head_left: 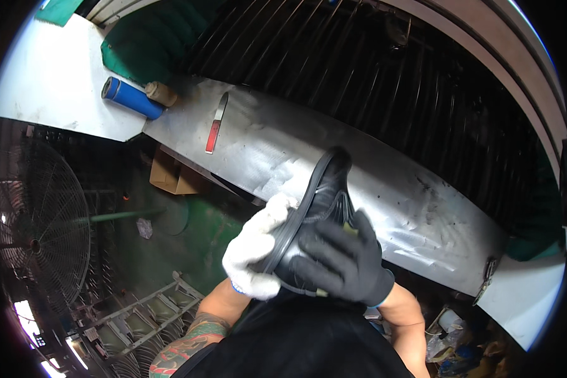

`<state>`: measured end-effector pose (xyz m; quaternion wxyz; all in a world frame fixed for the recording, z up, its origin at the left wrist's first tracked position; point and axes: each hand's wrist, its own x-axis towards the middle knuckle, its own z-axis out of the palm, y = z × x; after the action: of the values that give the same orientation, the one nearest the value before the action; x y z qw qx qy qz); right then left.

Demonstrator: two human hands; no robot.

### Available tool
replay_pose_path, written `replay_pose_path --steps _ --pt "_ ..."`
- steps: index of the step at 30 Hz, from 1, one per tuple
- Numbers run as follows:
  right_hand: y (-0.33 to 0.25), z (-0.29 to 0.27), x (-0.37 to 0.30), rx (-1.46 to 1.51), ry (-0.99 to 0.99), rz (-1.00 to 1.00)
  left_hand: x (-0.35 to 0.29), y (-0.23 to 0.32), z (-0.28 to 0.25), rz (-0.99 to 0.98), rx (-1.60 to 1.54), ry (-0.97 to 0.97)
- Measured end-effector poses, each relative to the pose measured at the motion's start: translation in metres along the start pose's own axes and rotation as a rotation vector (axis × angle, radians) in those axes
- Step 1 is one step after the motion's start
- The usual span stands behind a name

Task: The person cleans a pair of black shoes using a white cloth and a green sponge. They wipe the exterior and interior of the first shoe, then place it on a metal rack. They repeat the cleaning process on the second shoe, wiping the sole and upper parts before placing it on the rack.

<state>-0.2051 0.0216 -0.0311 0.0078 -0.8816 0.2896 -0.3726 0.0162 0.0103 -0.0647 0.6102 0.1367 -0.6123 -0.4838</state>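
A black lace-up shoe (326, 195) is held up in front of me, toe pointing away and its sole edge turned to the left. My left hand (253, 249), in a white knit glove, grips the shoe along the sole side. On the other side my right hand (346, 261), in a dark grey glove, lies over the upper near the ankle opening, its fingers bent against the leather and slightly blurred. The heel part is partly hidden by both gloves. Beyond the shoe, a knife with a red handle (213, 136) and a curved blade rests on the metal table (264, 142).
A blue cylinder (131, 97) and a tan roll (161, 94) lie at the table's far left. Dark hanging strips (359, 82) line the back. A large caged fan (38, 239) stands at left, with a cardboard box (175, 175) under the table and a metal rack (145, 321) below.
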Motion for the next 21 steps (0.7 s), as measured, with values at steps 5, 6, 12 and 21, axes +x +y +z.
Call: replay_pose_path --steps 5,6,12,21 --pt "-0.03 0.051 -0.061 1.298 0.383 1.063 -0.037 0.017 0.005 -0.219 0.007 0.136" --pt "-0.038 0.057 -0.066 1.668 0.508 1.209 -0.043 0.028 0.005 -0.381 0.057 0.163" --pt "-0.067 0.055 -0.06 1.774 0.139 1.555 -0.062 0.033 0.017 -0.99 0.364 0.366" --pt "-0.032 0.037 -0.066 1.385 -0.084 1.306 -0.028 0.004 -0.006 -0.816 0.686 0.015"
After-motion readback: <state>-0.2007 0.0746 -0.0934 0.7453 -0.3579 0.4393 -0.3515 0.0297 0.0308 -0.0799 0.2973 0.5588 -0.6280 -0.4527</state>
